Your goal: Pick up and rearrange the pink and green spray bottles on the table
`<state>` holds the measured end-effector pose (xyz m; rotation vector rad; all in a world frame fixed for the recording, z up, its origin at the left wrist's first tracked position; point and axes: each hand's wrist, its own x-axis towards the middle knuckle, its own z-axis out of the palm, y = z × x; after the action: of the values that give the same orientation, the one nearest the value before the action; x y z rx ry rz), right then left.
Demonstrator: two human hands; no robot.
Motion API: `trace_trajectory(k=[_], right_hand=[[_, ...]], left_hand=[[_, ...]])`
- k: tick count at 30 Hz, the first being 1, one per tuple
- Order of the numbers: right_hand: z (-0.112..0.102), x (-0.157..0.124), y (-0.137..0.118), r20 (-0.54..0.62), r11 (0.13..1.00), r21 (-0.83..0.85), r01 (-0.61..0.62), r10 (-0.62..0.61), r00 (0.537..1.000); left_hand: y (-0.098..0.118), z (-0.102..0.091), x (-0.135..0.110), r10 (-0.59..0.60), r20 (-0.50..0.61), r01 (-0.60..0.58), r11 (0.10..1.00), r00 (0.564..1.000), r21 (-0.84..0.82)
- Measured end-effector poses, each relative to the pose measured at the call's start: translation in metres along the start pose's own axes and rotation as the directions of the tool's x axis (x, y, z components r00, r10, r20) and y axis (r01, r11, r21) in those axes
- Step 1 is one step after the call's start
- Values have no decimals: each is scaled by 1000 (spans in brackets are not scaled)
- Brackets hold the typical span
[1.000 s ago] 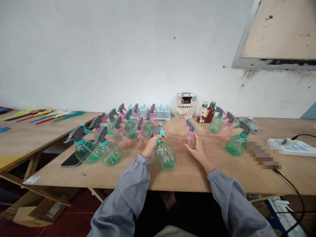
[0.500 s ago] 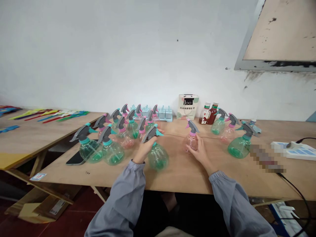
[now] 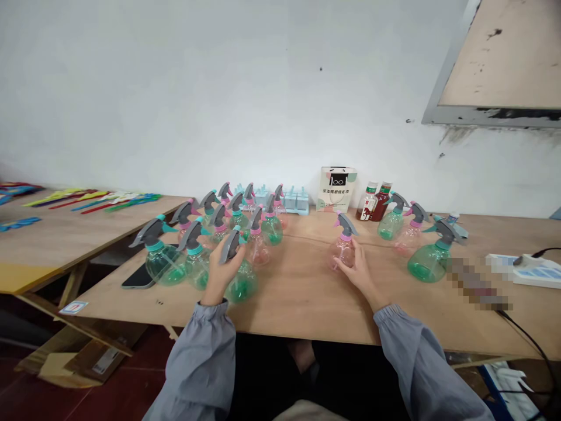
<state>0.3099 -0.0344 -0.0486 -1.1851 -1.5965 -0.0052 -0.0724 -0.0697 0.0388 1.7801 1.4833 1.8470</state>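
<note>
My left hand [image 3: 222, 270] is closed round the neck of a green spray bottle [image 3: 242, 283] with a grey and teal trigger head, near the front of the table. Farther right, my right hand [image 3: 357, 270] wraps the side of a pink spray bottle [image 3: 340, 250] that stands upright on the table. Just left of my left hand are two green spray bottles [image 3: 163, 263]. Behind it, several pink and green ones are grouped, among them a pink spray bottle [image 3: 259, 245]. To the right stand three more, the nearest a green spray bottle [image 3: 428, 262].
A phone [image 3: 138, 277] lies at the table's left. Along the back are a pale blue rack [image 3: 297, 202], a paper bag [image 3: 336, 190] and two red-brown bottles [image 3: 379, 203]. A power strip [image 3: 528, 270] with a cable sits at right. Colourful strips [image 3: 94, 200] lie on the left table.
My left hand has carried the green spray bottle left, toward the grouped bottles. My right hand keeps its hold on the pink one. The view has shifted slightly.
</note>
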Motion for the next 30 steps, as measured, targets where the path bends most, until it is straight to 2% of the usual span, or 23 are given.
trace_trajectory(k=[5, 9, 10, 11, 12, 14, 15, 16, 17, 18, 19, 20, 21, 22, 24, 26, 28, 30], right_hand=[[0, 0, 0, 9, 1000, 4, -5, 5, 1000], [1, 0, -1, 6, 1000, -6, 2, -2, 1000], [1, 0, -1, 1, 1000, -8, 4, -4, 1000], [1, 0, -1, -4, 1000, -10, 6, -6, 1000], [1, 0, -1, -7, 1000, -13, 7, -7, 1000], [1, 0, -2, -4, 1000, -22, 13, -13, 1000], [1, 0, -3, 0, 999, -29, 21, -21, 1000], [1, -1, -5, 3, 999, -39, 31, -31, 1000], [1, -2, -7, 4, 998, -51, 43, -43, 999], [1, -3, -9, 5, 996, -64, 57, -57, 998], [2, -4, -12, 8, 994, -76, 72, -72, 997], [3, -6, -15, 15, 992, -87, 87, -86, 996], [3, -8, -18, 28, 990, -94, 102, -100, 995], [4, -10, -22, 46, 988, -96, 117, -113, 993], [7, -14, -28, 97, 985, -85, 152, -143, 985], [9, -18, -32, 174, 978, -61, 198, -185, 967], [11, -22, -34, 244, 966, -35, 256, -240, 940], [10, -23, -30, 262, 948, -16, 317, -302, 917]], left_hand=[[0, 5, -2, 57, -38, -60, 994, 998, -88], [-6, 8, -3, 179, -160, -201, 971, 971, -131], [-8, 8, -4, 230, -234, -258, 961, 945, -99], [-10, 8, -6, 280, -333, -311, 950, 901, -42], [-12, 8, -9, 320, -441, -341, 939, 838, 32], [-10, 6, -16, 352, -627, -322, 932, 695, 166], [-7, 7, -21, 357, -681, -304, 931, 640, 202], [-2, 8, -27, 366, -696, -310, 927, 618, 212], [6, 12, -33, 384, -666, -350, 917, 639, 193], [15, 18, -39, 407, -596, -405, 903, 693, 146], [26, 27, -44, 431, -479, -458, 886, 765, 66], [37, 39, -48, 426, -302, -458, 888, 853, -42], [48, 54, -51, 363, -109, -375, 918, 925, -126], [59, 70, -53, 283, 49, -271, 948, 958, -168], [77, 106, -54, 131, 289, -78, 979, 948, -188], [90, 137, -53, 37, 451, 65, 976, 892, -209], [96, 159, -51, 1, 473, 127, 963, 881, -238], [96, 169, -50, -17, 440, 155, 947, 898, -281]])
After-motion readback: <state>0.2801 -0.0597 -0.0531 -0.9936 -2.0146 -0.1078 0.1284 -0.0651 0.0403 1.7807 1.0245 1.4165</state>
